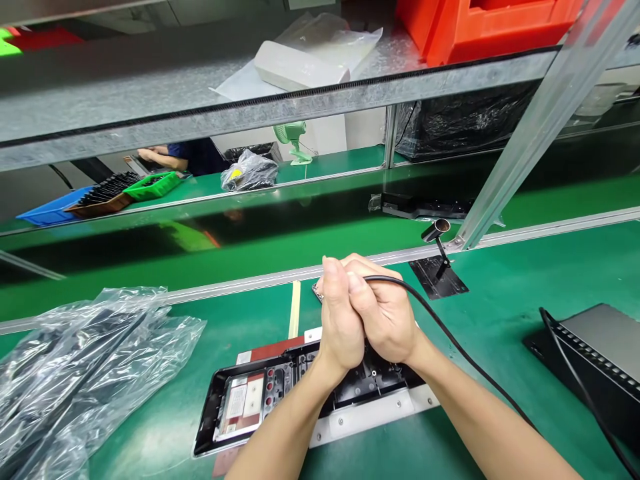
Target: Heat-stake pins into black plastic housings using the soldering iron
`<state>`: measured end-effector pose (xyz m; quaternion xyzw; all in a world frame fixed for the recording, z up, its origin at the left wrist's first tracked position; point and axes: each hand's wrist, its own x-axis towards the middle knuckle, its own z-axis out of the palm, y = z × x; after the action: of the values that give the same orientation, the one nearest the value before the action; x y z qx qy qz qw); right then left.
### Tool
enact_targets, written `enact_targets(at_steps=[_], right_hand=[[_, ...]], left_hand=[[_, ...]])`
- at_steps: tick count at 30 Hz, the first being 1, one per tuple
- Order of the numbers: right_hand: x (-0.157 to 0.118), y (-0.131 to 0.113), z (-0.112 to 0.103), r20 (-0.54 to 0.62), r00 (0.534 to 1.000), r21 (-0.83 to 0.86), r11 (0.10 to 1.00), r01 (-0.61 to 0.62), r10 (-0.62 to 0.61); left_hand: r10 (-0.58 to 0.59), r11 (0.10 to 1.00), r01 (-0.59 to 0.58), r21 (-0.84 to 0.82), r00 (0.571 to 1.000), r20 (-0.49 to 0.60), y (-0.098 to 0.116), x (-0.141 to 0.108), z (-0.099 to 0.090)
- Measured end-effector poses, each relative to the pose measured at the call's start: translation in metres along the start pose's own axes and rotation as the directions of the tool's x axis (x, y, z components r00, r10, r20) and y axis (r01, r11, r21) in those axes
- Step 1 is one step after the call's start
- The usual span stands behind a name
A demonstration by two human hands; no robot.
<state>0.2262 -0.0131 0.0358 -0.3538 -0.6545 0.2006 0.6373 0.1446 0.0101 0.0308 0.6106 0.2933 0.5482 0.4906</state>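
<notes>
My left hand (341, 327) and my right hand (387, 313) are pressed together, fingers closed, above the bench. A black cable (435, 313) comes out between them, passes over my right hand and runs down to the lower right. Whatever my left fingers close on is hidden. Just past my left hand shows the edge of a small speckled part (316, 291), mostly covered. Beneath my hands lies a long black plastic housing (207, 407), its ribbed inside facing up and a rectangular window at its left end. White fixture bars (360, 417) with screws run along it.
Clear plastic bags (100, 367) hold dark parts at left. On the right lie a black-grey panel (600, 347) with a cable and a small black tube stand (440, 263). Overhead runs a metal shelf (150, 120) carrying a red bin (500, 30). Across the bench, a person's arms (163, 158) show.
</notes>
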Motion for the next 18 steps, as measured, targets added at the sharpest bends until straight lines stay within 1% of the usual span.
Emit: enact_targets(at_steps=[2, 5, 7, 11, 18], right_hand=[[-0.0003, 0.0004, -0.0003, 0.002, 1.0, -0.007, 1.0, 0.001, -0.001], [-0.001, 0.0025, -0.0012, -0.005, 1.0, -0.012, 1.0, 0.003, -0.003], [-0.0014, 0.0042, -0.002, -0.017, 1.0, -0.012, 1.0, 0.009, -0.009], [-0.0019, 0.0051, -0.0034, -0.02, 1.0, -0.018, 1.0, 0.024, -0.025], [-0.0007, 0.0033, -0.0037, 0.01, 1.0, 0.021, 1.0, -0.01, 0.01]], left_hand=[[0.016, 1.0, -0.016, 0.001, 1.0, 0.012, 0.0009, 0.0005, 0.0006], [0.055, 0.998, -0.053, -0.026, 0.996, 0.073, 0.0021, 0.0026, 0.0025], [0.065, 0.998, -0.062, -0.028, 0.994, 0.093, 0.0022, 0.0041, 0.0039], [0.063, 0.998, -0.065, 0.009, 0.993, 0.097, 0.0025, 0.0052, 0.0053], [0.064, 0.998, -0.066, 0.022, 0.996, 0.07, 0.0059, 0.0042, 0.0044]])
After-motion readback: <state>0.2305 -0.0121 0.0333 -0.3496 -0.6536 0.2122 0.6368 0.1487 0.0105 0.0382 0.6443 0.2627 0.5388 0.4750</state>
